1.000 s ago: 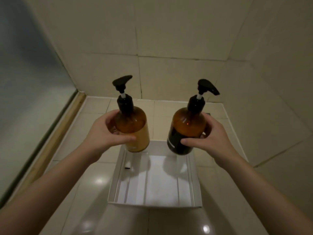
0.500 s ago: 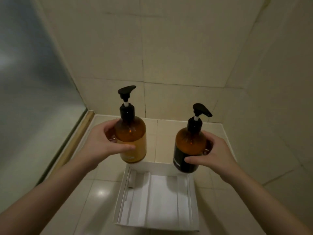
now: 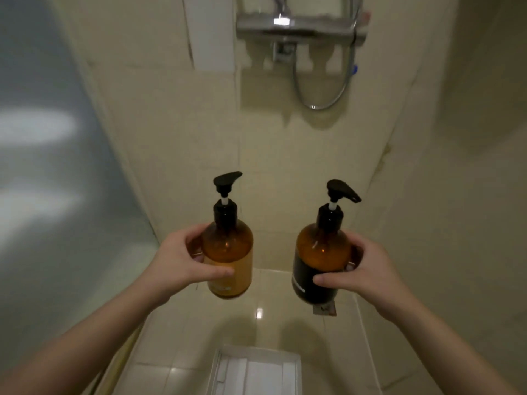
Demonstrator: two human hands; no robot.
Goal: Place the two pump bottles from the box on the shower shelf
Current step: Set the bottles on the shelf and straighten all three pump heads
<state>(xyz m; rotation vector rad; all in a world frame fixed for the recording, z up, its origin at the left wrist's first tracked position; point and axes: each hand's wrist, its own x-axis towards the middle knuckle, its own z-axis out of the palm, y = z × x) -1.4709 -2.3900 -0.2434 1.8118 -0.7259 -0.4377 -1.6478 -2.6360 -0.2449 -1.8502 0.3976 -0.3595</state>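
I hold two amber pump bottles upright in the air in front of the tiled wall. My left hand (image 3: 182, 259) grips the bottle with the orange label (image 3: 229, 252). My right hand (image 3: 362, 270) grips the bottle with the black label (image 3: 320, 262). Both have black pump heads. The white box (image 3: 256, 372) lies open on the floor below, at the bottom edge of the view, with only white inserts showing in it. High on the wall is a chrome shower shelf (image 3: 299, 27) at the mixer bar.
A chrome shower hose (image 3: 322, 105) loops down under the shelf. A frosted glass panel (image 3: 42, 181) stands on the left, tiled walls ahead and on the right. A small drain cover (image 3: 325, 309) lies on the floor behind the right bottle.
Both hands have lifted the bottles up and away from the box. My view has tilted upward, so the shower shelf and hose now show and the box has dropped to the bottom edge.
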